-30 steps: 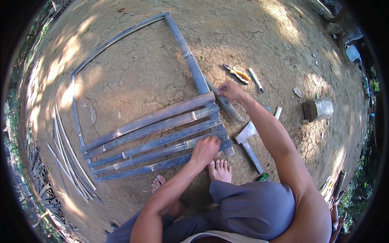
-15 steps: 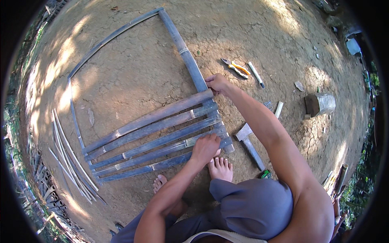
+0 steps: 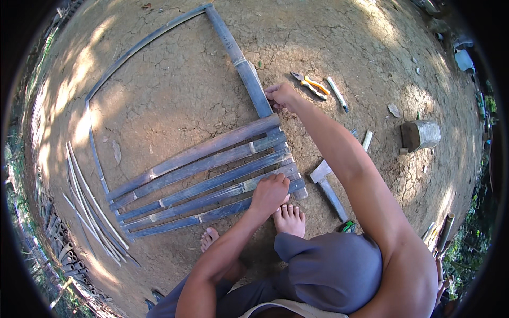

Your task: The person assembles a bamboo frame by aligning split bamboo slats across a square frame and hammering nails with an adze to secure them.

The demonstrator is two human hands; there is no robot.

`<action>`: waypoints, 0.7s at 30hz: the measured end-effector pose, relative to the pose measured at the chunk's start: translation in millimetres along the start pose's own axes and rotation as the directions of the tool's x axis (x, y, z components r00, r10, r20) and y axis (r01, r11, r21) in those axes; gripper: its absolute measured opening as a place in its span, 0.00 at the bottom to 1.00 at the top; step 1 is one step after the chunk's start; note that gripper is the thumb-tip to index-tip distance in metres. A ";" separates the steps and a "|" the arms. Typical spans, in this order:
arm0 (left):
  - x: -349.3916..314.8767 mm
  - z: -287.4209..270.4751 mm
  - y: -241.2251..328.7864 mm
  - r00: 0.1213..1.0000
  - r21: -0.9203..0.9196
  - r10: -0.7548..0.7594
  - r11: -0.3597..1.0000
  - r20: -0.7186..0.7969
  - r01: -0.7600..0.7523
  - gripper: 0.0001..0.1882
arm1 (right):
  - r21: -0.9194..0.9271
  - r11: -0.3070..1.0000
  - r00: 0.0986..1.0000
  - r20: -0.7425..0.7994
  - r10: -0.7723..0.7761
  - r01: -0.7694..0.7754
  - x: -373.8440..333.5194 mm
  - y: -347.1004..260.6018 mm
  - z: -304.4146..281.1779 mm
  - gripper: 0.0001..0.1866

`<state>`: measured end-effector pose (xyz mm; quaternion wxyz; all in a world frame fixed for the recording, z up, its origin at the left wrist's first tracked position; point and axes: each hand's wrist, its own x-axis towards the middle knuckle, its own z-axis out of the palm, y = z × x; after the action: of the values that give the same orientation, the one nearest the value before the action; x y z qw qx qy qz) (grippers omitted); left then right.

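Note:
A flat bamboo frame lies on the ground, with several dark bamboo slats point(image 3: 204, 159) side by side across its near half. My left hand point(image 3: 270, 192) is closed over the right ends of the nearest slats, fingers curled on them. At the outer edge of the frame's right bamboo rail point(image 3: 228, 42), just beyond the farthest slat, is my right hand point(image 3: 282, 97). Its fingers are bent and pinched against that rail; their tips are partly hidden. My bare foot point(image 3: 290, 220) is beside the slat ends, close to my left hand.
To the right lie pliers point(image 3: 310, 86) with orange and white handles, a white marker-like stick point(image 3: 337, 94) and a hatchet-like blade with a handle point(image 3: 331, 199). A squared block point(image 3: 420, 135) stands farther right. Thin pale strips point(image 3: 90, 206) lie at the left, near cut bamboo pieces point(image 3: 61, 238).
The right rail and its far corner have shifted slightly left and away. My right hand has moved a little with the rail. My left hand stays on the slats.

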<state>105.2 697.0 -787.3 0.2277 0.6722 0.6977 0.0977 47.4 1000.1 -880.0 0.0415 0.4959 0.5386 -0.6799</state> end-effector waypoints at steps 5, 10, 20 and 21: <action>-2.4 -0.7 -3.8 1.000 0.021 -0.007 1.000 0.019 0.006 0.14 | -0.022 1.000 1.000 -0.022 -0.010 0.009 6.4 -19.0 8.1 0.08; -0.3 6.6 -4.8 0.997 0.013 -0.029 1.000 0.072 0.028 0.20 | -0.101 0.994 1.000 -0.008 -0.030 0.029 26.8 -27.8 5.5 0.08; 2.8 16.7 -7.6 0.997 -0.029 -0.033 0.999 0.066 0.035 0.18 | -0.119 0.993 0.999 -0.035 0.017 -0.021 37.1 -30.2 9.2 0.07; 2.9 17.6 -8.2 0.997 -0.032 -0.035 0.999 0.065 0.037 0.18 | -0.113 0.993 0.998 -0.052 0.023 -0.029 35.1 -31.1 10.8 0.07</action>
<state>105.9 696.2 -807.0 0.2628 0.6585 0.7003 0.0835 4.5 1021.5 -884.6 0.0649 0.5168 0.5709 -0.6347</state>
